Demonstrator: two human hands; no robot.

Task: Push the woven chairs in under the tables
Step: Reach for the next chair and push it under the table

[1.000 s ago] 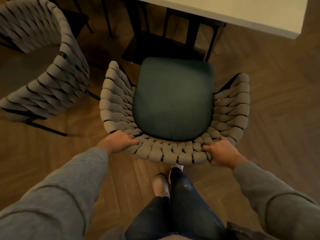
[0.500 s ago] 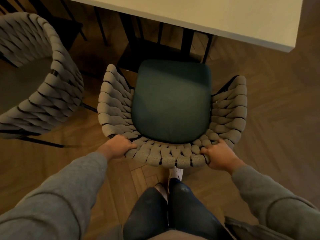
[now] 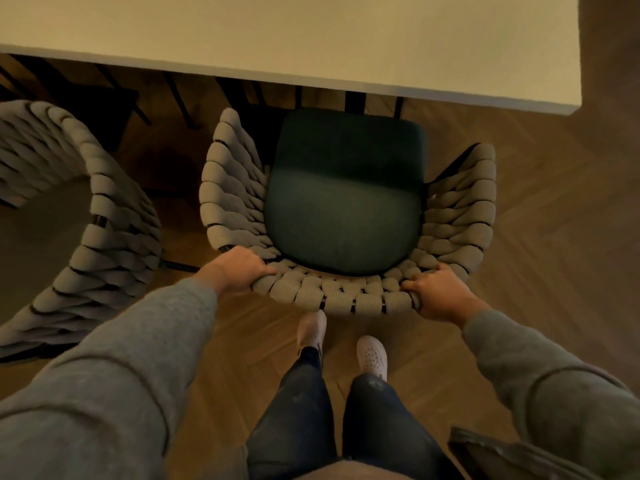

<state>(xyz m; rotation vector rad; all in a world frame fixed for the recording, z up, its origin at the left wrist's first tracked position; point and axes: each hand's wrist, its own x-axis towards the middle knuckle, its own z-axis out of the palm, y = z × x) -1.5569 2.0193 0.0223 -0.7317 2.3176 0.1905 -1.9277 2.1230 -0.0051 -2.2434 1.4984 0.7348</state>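
While left hand (image 3: 239,271) and right hand (image 3: 438,294) grip the woven chair (image 3: 346,300), the table (image 3: 311,36) is cropped.

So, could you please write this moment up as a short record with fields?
chair: woven back, green cushion, facing the table, cushion wholly in view, not yet under
left hand: grips the chair back's left end
right hand: grips the chair back's right end
table: pale top, just ahead of the chair
second chair: woven, on the left, apart from the first
floor: wood herringbone
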